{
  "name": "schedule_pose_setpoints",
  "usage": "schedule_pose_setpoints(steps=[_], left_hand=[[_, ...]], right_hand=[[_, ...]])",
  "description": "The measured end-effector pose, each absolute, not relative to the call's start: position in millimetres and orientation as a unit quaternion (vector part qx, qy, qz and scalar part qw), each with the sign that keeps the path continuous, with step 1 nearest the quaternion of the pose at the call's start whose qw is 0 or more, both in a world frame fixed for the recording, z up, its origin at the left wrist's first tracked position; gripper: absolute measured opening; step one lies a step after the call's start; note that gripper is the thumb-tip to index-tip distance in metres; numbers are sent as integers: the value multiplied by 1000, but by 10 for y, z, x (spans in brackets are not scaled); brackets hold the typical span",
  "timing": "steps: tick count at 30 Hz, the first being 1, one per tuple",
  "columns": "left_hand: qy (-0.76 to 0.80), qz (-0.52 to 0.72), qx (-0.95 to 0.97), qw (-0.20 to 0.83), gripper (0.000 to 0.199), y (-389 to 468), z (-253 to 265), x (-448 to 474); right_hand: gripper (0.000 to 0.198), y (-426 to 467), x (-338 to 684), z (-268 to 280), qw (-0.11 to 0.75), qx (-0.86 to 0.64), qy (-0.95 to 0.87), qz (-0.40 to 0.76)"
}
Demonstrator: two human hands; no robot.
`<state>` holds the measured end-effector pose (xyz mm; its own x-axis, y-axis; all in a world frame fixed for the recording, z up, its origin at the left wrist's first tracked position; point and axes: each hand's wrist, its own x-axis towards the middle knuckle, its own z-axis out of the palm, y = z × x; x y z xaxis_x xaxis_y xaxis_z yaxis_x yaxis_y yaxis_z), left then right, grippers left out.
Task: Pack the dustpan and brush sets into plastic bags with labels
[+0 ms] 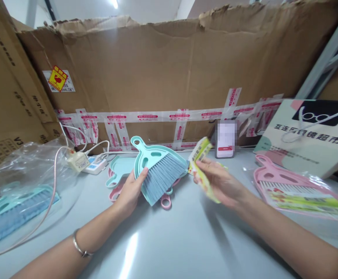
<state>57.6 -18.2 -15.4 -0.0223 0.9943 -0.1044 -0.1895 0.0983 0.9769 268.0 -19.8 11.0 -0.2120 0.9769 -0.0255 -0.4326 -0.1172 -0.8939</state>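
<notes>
My left hand [130, 193] grips a teal brush and dustpan set [154, 155] by its left edge, thumb on top. The brush's grey-blue bristles [164, 176] face up and to the right. In my right hand [215, 180] is a yellow-green printed label [202, 170], pinched between thumb and fingers and bent, to the right of the set. Beneath and behind the held set, more teal and pink dustpans [121, 170] lie on the table; they are partly covered by it.
At left, a bagged teal brush set [20, 205] lies near a cable and a power strip [95, 164]. A phone [225, 139] leans against the big carton [157, 77]. On the right are a bagged pink dustpan set [299, 190] and a printed paper bag [311, 135].
</notes>
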Motion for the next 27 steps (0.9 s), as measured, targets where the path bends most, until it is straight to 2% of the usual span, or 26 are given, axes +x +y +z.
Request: schedule_pose_setpoints(steps=[4,9,19,27], left_hand=[[463,534,414,574,38,-185,-175,596],[459,540,419,567,43,-191,-242,604],[422,505,452,602,58,-270,-187,661],[458,493,512,534,53,-276,-168,644]], right_hand=[[32,-288,2421,-102,494,-355,-394,689],[42,-320,2308,-215,501,-358,-409,673],[38,-273,2319,-204,515,-393,-349,677],[35,-282,2313,-206,499,-428,-369,657]])
